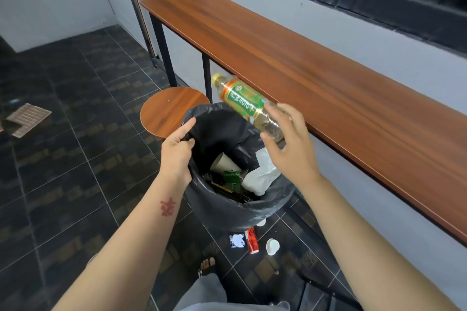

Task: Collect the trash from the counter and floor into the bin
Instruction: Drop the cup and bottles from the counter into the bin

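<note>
A bin lined with a black bag (222, 207) hangs above the floor, with my left hand (177, 149) gripping its rim on the left side. Inside lie a paper cup (223, 163), a green packet (232, 179) and crumpled white tissue (261, 177). My right hand (290, 144) holds the base of a clear plastic bottle (242, 102) with a green and orange label and yellow cap, tilted over the bin's far edge. On the floor below the bin lie a red can (252, 240), a small white wrapper (237, 240) and a white cup (273, 246).
A long wooden counter (328, 78) on black legs runs along the wall at the right. A round wooden stool (166, 111) stands just behind the bin. A metal floor grate (26, 118) lies loose at the far left on dark tiles. My foot (207, 264) shows below.
</note>
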Motion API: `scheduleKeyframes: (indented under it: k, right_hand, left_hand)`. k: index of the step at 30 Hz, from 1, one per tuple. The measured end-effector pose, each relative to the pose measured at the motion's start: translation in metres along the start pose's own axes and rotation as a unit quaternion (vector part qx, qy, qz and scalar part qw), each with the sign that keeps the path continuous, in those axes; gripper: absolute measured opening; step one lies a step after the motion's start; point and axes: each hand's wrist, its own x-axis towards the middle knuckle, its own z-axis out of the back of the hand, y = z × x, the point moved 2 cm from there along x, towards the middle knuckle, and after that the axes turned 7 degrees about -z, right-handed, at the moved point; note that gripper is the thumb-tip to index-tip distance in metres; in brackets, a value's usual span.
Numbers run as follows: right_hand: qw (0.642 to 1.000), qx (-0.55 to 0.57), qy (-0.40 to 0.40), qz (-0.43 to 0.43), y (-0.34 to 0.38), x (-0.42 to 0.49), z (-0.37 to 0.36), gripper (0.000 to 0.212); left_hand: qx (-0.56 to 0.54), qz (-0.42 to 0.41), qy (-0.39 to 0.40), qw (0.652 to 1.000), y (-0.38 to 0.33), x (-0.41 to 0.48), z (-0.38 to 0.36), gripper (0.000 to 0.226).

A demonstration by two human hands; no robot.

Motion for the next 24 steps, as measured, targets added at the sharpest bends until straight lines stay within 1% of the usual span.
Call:
scheduleKeyframes:
  k: [6,8,12,16,20,24]
  right_hand:
    - [0.996,-0.030,0.084,-0.002,-0.018,-0.073,0.000,0.057]
    - [0.994,-0.036,0.106,-0.004,-0.026,-0.087,0.002,0.057]
    - [0.987,-0.067,0.142,-0.027,-0.040,-0.110,0.008,0.059]
    - [0.972,-0.132,0.189,-0.047,-0.044,-0.121,0.005,0.058]
    - [0.960,-0.144,0.228,-0.081,-0.039,-0.127,0.002,0.055]
    - [0.945,-0.159,0.254,-0.131,-0.038,-0.127,0.001,0.055]
  left_hand:
    - [0.005,0.011,-0.045,0.999,0.016,-0.036,0.008,0.054]
    - [0.000,0.010,-0.047,0.999,0.019,-0.049,0.009,0.055]
    - [-0.007,-0.003,-0.024,1.000,0.020,-0.070,0.007,0.054]
    - [0.003,0.003,0.022,1.000,0.028,-0.072,0.001,0.054]
    - [0.024,0.006,0.062,0.998,0.030,-0.074,-0.001,0.055]
    - [0.022,0.019,0.070,0.997,0.034,-0.076,0.005,0.054]
